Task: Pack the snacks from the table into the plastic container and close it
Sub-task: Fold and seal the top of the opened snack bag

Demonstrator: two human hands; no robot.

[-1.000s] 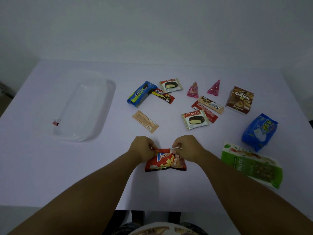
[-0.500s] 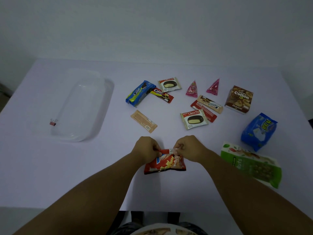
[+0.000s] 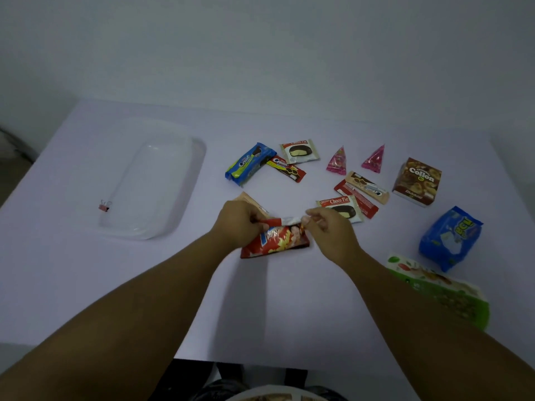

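Note:
A red potato snack bag [image 3: 276,240] is lifted a little off the table's middle. My left hand [image 3: 240,222] pinches its top left corner and my right hand [image 3: 330,228] pinches the top right; the top edge is stretched between them. The clear plastic container [image 3: 173,195] lies at the left, with a small red binder clip [image 3: 104,206] at its near left side. Behind my hands lie a blue Oreo pack [image 3: 249,163], two Choco Pie packs [image 3: 299,151] [image 3: 341,205], two pink triangular sweets [image 3: 337,161] and a tan bar [image 3: 246,198], partly hidden by my left hand.
A brown Collon box [image 3: 418,180], a blue bag [image 3: 450,237] and a green nut bag [image 3: 443,293] sit along the right side. Small red and beige bars [image 3: 366,192] lie mid-right. The table's near edge [image 3: 260,358] runs just in front of me.
Both hands have raised the red bag and carried it slightly away from me, pulling its top edge wider apart. The other snacks and the container have not moved.

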